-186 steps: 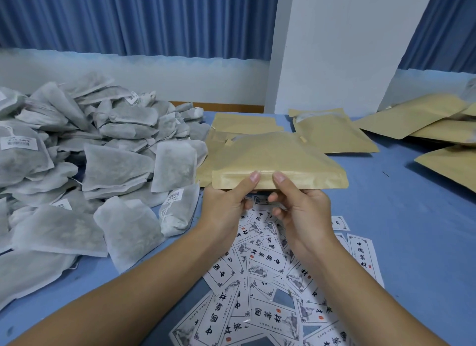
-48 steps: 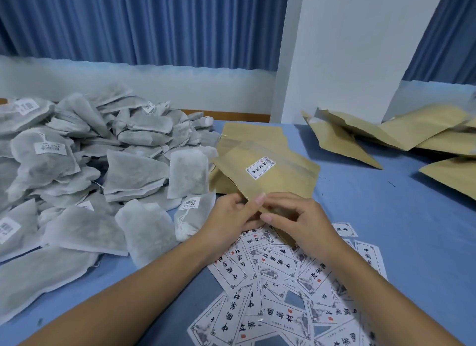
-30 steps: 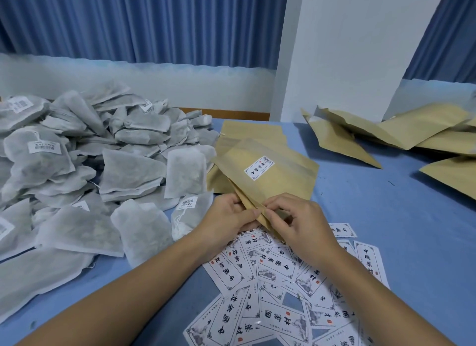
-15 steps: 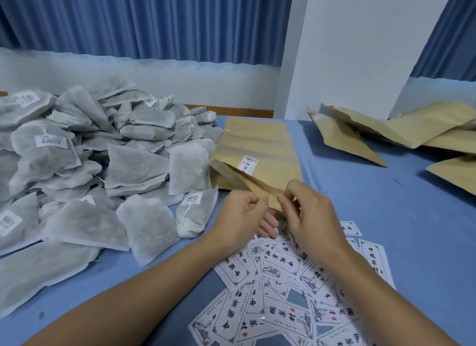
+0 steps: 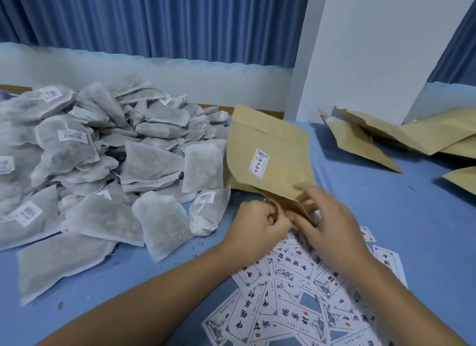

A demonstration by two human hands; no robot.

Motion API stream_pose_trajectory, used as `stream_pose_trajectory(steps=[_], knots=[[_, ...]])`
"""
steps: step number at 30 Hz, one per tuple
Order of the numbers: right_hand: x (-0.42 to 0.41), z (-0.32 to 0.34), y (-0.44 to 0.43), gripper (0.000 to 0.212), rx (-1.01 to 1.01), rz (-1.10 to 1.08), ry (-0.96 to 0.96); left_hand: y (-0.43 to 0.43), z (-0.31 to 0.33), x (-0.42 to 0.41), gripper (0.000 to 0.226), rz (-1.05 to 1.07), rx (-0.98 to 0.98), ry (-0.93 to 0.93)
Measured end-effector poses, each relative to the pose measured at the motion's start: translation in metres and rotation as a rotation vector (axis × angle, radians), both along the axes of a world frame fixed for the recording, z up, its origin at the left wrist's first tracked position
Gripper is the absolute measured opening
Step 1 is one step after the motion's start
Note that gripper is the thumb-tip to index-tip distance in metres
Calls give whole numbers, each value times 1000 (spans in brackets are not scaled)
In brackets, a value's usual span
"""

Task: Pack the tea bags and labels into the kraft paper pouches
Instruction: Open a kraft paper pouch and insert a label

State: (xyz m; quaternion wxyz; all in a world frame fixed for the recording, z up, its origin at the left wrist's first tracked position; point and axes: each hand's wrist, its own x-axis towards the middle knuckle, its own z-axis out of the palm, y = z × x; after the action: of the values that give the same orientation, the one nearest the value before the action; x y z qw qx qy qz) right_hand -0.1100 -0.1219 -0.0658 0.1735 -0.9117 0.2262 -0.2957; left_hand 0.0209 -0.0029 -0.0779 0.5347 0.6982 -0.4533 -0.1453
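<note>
Head view: you look down on a blue table (image 5: 386,216), and both your forearms reach in from the bottom edge.
Pouch: the brown paper pouch (image 5: 268,149) sits at the middle of the table, tilted, with its far end raised toward the wall and its near corner down at your hands.
Small label: one white small label (image 5: 259,163) with dark print shows on the upper face of the pouch; you cannot tell whether it is stuck on or seen through the paper.
Left hand: your left hand (image 5: 257,224) is curled tight, thumb against fingers, pinching the near edge of the pouch from the left.
Right hand: your right hand (image 5: 332,232) meets the same corner from the right, fingers bent over the top face and thumb toward the underside; it is blurred, so the exact pinch is hard to read.
Tea bags: a big heap of grey tea bags (image 5: 103,165) fills the left side of the table, some with white barcode tags, and the nearest ones lie just beside the pouch and your left hand.
Labels: loose printed labels (image 5: 291,294) lie fanned out and overlapping on the table under your wrists, just below the pouch corner.
Other pouches: several other pouches (image 5: 386,137) lie piled at the right, well apart from your hands.
Background: a blue curtain (image 5: 154,18) hangs behind the table, and a white pillar (image 5: 373,49) stands at the far right.
</note>
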Motion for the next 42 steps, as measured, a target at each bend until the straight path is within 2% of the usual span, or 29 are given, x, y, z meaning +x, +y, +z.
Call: stream_pose_trajectory(steps=[2, 6, 8, 12, 14, 17, 18, 20, 23, 24, 26, 28, 30, 34, 36, 39, 42], knots=[[7, 2, 8, 16, -155, 6, 56, -2, 3, 3, 43, 96, 2, 92], [16, 8, 20, 15, -239, -9, 18, -4, 10, 18, 36, 290, -84, 307], [24, 11, 28, 14, -231, -37, 81, -3, 12, 21, 36, 289, -79, 279], [50, 34, 14, 35, -311, -167, 322, -1, 11, 22, 32, 236, 74, 98], [54, 62, -14, 44, -250, -322, 280, -1, 12, 26, 30, 184, 196, 85], [53, 80, -34, 49, -157, -431, 160, -2, 13, 30, 21, 184, 164, 167], [55, 77, -30, 45, -178, -431, 153, -1, 13, 29, 21, 220, 120, 127], [60, 71, -18, 38, -242, -420, 211, 2, 15, 28, 18, 336, 18, -85], [65, 66, -12, 32, -300, -380, 277, 10, 25, 33, 62, 454, -252, -527], [66, 66, -11, 30, -313, -376, 277, 12, 29, 34, 63, 428, -368, -701], [67, 64, -7, 26, -326, -362, 268, 12, 35, 28, 41, 286, -491, -990], [69, 63, -4, 28, -341, -335, 256, 11, 36, 19, 18, 122, -392, -1149], [69, 63, -4, 33, -375, -306, 246, 9, 37, 11, 18, 71, -151, -1189], [63, 68, -6, 27, -415, -216, 173, 0, 53, 1, 26, 227, 301, -1051], [60, 71, -6, 27, -434, -147, 82, -10, 61, 2, 23, 259, 389, -1038], [58, 78, -5, 36, -479, -107, -2, -34, 79, 10, 14, 206, 530, -918], [56, 85, -3, 41, -536, -108, -8, -65, 88, 32, 39, 137, 646, -886]])
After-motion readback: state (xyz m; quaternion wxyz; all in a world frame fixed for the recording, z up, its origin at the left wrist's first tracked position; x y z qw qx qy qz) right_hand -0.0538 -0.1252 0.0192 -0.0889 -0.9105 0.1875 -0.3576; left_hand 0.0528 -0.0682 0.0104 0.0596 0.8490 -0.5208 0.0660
